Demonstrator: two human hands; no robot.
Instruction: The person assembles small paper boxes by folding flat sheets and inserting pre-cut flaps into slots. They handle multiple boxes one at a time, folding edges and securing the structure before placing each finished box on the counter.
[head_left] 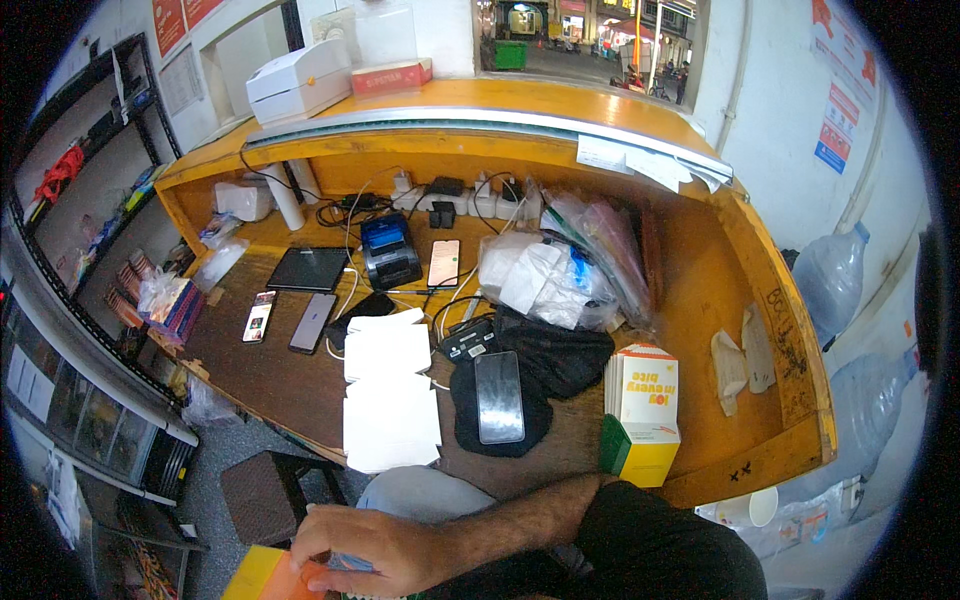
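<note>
My right hand (372, 552) reaches across from the right at the lower edge, its fingers curled over a yellow and orange carton (255, 575) that is partly cut off by the picture's edge. My left hand does not show. Just beyond my knee, an unfolded white carton (392, 425) lies flat on the brown desk (300, 400). To its right a dark-screened phone (499, 398) rests on a black cloth item (540, 420). A stack of flat printed cartons (645, 385), white, green and yellow, stands at the desk's right front.
Two phones (313, 323) (259, 317), a black tablet (309, 268) and a small label printer (391, 252) sit at the back left among cables. Plastic bags (550, 275) pile up behind the cloth. A brown stool (265, 495) stands left of my leg. Large water bottles (832, 280) are at the right.
</note>
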